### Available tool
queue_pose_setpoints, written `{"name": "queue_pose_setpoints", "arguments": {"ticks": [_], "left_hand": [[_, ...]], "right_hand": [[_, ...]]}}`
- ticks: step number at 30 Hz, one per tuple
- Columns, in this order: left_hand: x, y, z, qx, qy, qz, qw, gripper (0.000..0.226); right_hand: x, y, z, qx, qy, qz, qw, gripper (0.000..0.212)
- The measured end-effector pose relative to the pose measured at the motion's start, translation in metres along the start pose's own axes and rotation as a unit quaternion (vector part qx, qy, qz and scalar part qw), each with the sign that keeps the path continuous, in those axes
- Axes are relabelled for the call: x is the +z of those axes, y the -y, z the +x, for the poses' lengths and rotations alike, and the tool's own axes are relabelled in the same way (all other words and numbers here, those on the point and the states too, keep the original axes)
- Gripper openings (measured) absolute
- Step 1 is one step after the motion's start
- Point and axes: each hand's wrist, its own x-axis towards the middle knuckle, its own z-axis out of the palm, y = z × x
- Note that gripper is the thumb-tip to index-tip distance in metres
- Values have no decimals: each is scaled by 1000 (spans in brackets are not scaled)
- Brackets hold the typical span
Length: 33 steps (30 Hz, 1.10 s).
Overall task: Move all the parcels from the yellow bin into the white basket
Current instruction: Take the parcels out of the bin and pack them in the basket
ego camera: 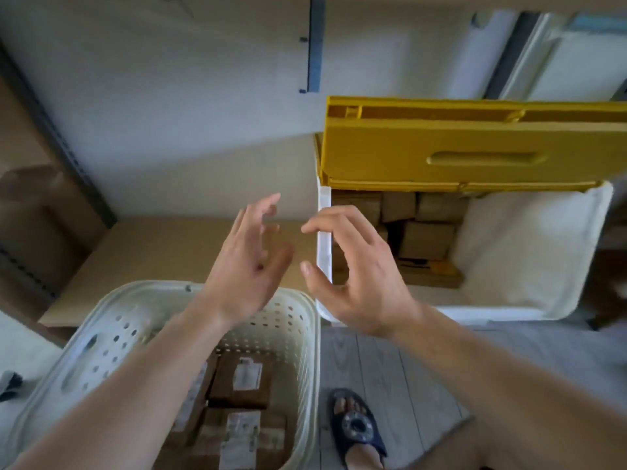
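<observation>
Both bare hands are raised in the air, empty, between the two containers. The left hand (249,262) has its fingers spread and nearly straight, palm turned toward the right, above the far rim of the cream perforated plastic basket (112,337). The right hand (356,266) sits just beside it, fingers loosely curved and thumb apart in a wide claw that grips nothing, in front of the near left corner of the white fabric-lined bin (529,252). A yellow hard plastic lid with a moulded handle slot (475,147) stands tilted up along that bin's far edge, its long axis running left to right. Inside the bin, brown cardboard parcels (427,239) are stacked against the left and far sides; their edges are blurred, so their exact number cannot be told. In the basket lie more brown parcels with white labels (242,381), flat, labels facing up, long axes pointing roughly away from the person. A foot in a dark blue slipper (356,432) rests on the pale wooden floor (424,368) right of the basket.
</observation>
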Motion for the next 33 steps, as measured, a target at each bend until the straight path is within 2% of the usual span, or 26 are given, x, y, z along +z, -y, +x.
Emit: {"name": "queue_pose_setpoints", "arguments": {"ticks": [3, 6, 11, 13, 16, 17, 19, 21, 23, 25, 27, 30, 33], "left_hand": [[33, -13, 18, -20, 40, -34, 998, 78], [58, -18, 38, -33, 54, -70, 996, 57], [79, -7, 54, -115, 58, -102, 986, 14], [81, -6, 54, -122, 66, -82, 987, 17], [83, 0, 54, -123, 68, -88, 986, 37], [83, -1, 54, -127, 67, -97, 985, 34], [84, 0, 54, -129, 63, -117, 983, 14], [84, -2, 54, -126, 58, -115, 984, 12], [84, 0, 55, -118, 57, -109, 985, 10], [85, 0, 53, -117, 51, -105, 986, 8], [86, -1, 53, -118, 43, -104, 987, 10], [85, -3, 52, -107, 38, -95, 989, 18], [84, -6, 51, -99, 39, -88, 990, 24]], "right_hand": [[-27, -27, -18, 45, 5, -37, 998, 34], [-44, -54, -30, 107, 18, -65, 992, 34], [-34, -101, -10, 189, 63, -116, 973, 41], [-19, -123, 7, 234, 90, -146, 957, 53], [7, -159, 29, 198, 128, -270, 933, 72], [14, -168, 37, 188, 141, -309, 921, 74], [26, -182, 49, 197, 171, -351, 899, 76], [35, -191, 54, 211, 196, -377, 880, 76], [40, -197, 57, 200, 206, -417, 862, 73], [47, -203, 60, 144, 197, -478, 844, 70], [56, -201, 67, 114, 190, -535, 816, 61], [64, -199, 80, 101, 224, -588, 771, 46], [70, -206, 84, 106, 212, -589, 773, 41]]}}
